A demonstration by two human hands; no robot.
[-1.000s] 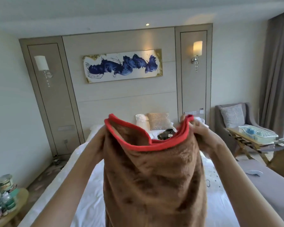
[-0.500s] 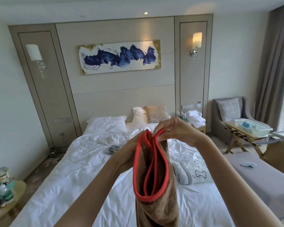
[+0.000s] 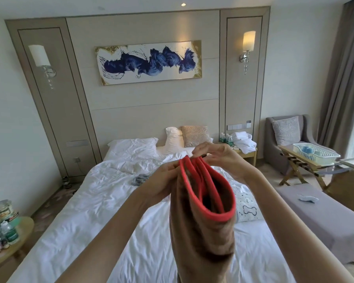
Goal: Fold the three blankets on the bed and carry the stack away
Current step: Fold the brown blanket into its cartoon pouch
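A brown blanket (image 3: 202,237) with a red border hangs in front of me over the bed (image 3: 90,211), folded lengthwise so its red edges meet at the top. My left hand (image 3: 161,180) pinches the top corners from the left. My right hand (image 3: 219,158) pinches the same corners from above and the right. A folded white blanket (image 3: 247,207) with a bone print lies on the bed to the right, partly hidden behind the brown one. A small grey cloth (image 3: 140,178) lies crumpled near the middle of the bed.
Pillows (image 3: 172,139) stand at the headboard. A grey bench (image 3: 323,217) runs along the bed's right side, with an armchair (image 3: 286,137) and a luggage rack holding a dish drainer (image 3: 315,154) behind it. A round side table (image 3: 10,246) with jars and bottles stands at the left.
My hands came together, bringing the two top corners of the brown blanket into one fold. The view tilted down, and the bed and the white blanket came into sight.
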